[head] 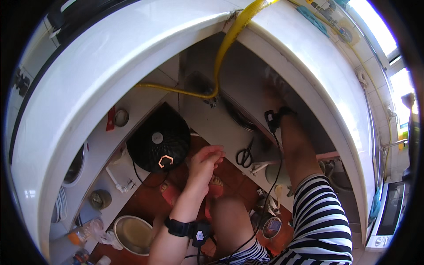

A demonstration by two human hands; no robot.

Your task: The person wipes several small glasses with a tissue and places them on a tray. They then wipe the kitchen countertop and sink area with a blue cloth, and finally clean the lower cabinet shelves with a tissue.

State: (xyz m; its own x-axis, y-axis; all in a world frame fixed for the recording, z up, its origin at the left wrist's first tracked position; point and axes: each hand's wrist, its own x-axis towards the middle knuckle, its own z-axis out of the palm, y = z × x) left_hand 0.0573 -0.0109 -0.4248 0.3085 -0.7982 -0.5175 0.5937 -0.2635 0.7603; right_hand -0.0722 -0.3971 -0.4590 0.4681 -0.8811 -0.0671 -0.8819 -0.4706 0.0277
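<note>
My left hand [205, 162] hangs over the red tiled floor, its fingers loosely curled and nothing visible in them. It is nearest to a black rounded housing [159, 139] with a round badge and a copper-coloured hexagonal ring. My right hand [273, 81] reaches into the dark corner under the counter. Shadow and blur hide what it touches there. Black-handled scissors [244, 157] lie on a white surface below it. A yellow corrugated hose [228, 49] comes down over the counter edge and bends left across the recess.
The white countertop [82, 66] curves above both arms. At lower left are a metal basin [134, 233] of cloudy liquid, stacked plates [61, 205] and a plastic bag [99, 232]. A cylindrical container [271, 227] stands at lower right. A black cable [276, 179] trails from my right wrist.
</note>
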